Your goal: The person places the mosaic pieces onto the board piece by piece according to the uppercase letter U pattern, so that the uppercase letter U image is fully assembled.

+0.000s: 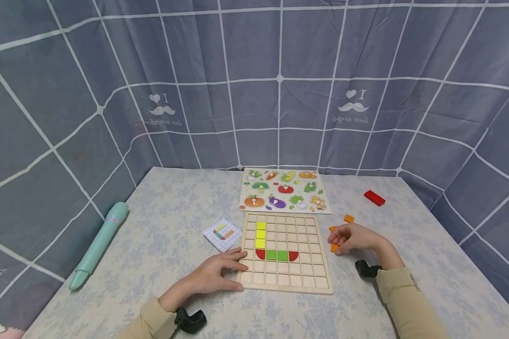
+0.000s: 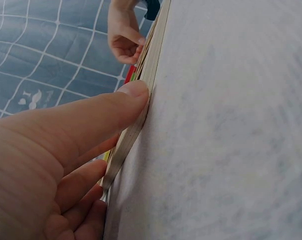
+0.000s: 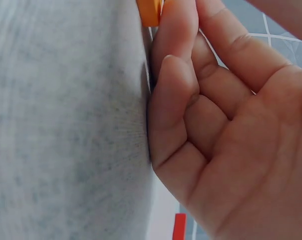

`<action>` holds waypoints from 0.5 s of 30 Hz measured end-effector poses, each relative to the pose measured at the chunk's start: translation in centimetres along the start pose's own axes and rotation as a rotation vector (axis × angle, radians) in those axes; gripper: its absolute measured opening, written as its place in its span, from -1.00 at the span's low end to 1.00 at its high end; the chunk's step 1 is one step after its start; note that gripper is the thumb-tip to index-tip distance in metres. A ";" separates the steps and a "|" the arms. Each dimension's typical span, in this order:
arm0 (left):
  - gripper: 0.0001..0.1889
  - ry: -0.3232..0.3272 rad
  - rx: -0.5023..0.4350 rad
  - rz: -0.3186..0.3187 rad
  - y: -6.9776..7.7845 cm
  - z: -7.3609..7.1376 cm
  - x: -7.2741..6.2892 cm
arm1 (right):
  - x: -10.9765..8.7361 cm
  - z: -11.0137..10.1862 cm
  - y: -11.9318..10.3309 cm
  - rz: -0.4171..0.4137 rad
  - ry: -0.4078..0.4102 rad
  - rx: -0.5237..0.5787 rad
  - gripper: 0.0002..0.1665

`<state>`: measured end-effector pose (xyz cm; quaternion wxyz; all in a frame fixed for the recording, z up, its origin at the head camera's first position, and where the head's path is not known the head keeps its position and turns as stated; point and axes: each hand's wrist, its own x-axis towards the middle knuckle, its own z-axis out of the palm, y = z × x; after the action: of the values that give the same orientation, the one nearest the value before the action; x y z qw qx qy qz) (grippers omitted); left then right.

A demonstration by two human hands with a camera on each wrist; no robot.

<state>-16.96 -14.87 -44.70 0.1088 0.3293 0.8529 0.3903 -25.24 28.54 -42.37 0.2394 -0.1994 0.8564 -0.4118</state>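
A wooden grid board (image 1: 303, 281) lies flat, with yellow square tiles (image 1: 260, 234) in a column and green square tiles (image 1: 277, 255) between two red rounded pieces (image 1: 294, 256) in a row. My left hand (image 1: 214, 273) rests at the board's left edge, fingers loosely extended; its thumb (image 2: 133, 92) touches the side of the board. To the right of the board, my right hand (image 1: 356, 238) has curled fingers and appears to pinch an orange tile (image 1: 334, 247) between thumb and index fingertip. Its fingertips partly cover another orange tile (image 1: 332, 229). A further orange tile (image 1: 349, 218) lies beyond.
A small pattern card (image 1: 222, 234) lies left of the board. Behind it sits a vegetable picture board (image 1: 285, 190). A red block (image 1: 374, 197) is at the back right, and a mint-green cylinder (image 1: 99, 245) lies along the table's left edge. Grid-patterned curtains (image 1: 254, 108) enclose the table.
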 end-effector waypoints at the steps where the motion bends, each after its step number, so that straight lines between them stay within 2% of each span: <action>1: -0.49 0.000 0.002 0.003 0.0 0.0 0.0 | 0.0 0.0 0.0 0.003 0.005 -0.003 -0.62; 10: -0.50 0.017 0.019 0.028 -0.1 0.1 -0.1 | -0.2 0.1 -0.3 0.000 0.022 -0.030 -0.63; 15: -0.50 0.012 0.007 0.004 0.0 0.1 -0.1 | -0.5 0.1 -0.2 -0.071 0.006 -0.024 -0.65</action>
<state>-16.83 -14.83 -44.78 0.1016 0.3290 0.8544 0.3893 -24.80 28.62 -42.14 0.2196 -0.2315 0.8543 -0.4103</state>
